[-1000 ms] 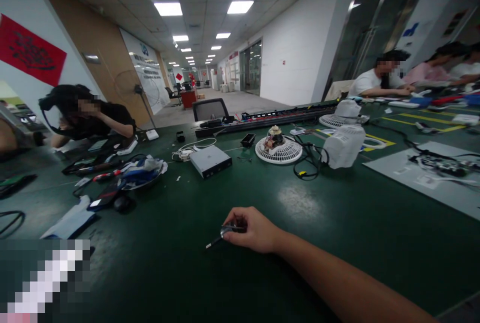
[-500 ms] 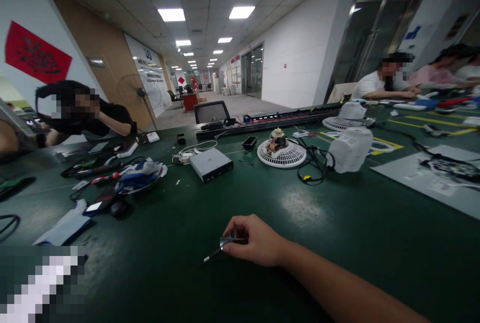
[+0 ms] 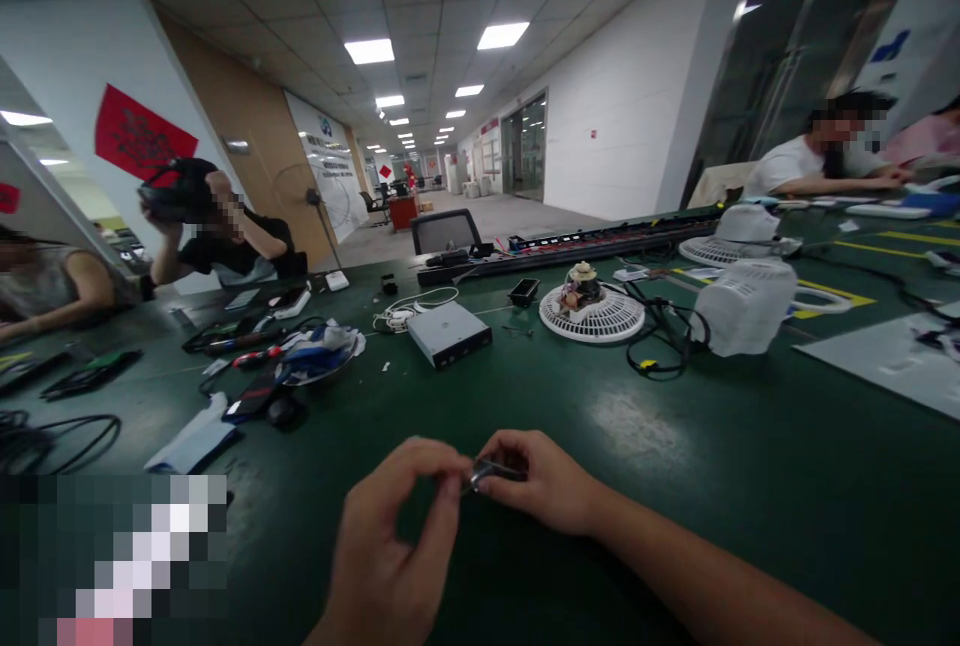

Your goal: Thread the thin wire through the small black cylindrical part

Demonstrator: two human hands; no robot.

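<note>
While the right grip (image 3: 551, 486) pinches the small shiny part (image 3: 487, 472) between thumb and fingers, the left grip (image 3: 397, 526) has thumb and forefinger tips nearly together at its left end; can't tell if they have hold of it or just touch. Part sits between both grips over the bench (image 3: 525, 391); can't tell if it's resting on it. My read: make the right pinch the fixed side, do fine moves with left fingertips only, light pressure. Looks slick, so an edge squeeze could make it twist or slip. Grey box (image 3: 450, 334) well beyond both grips, not in the way.
</note>
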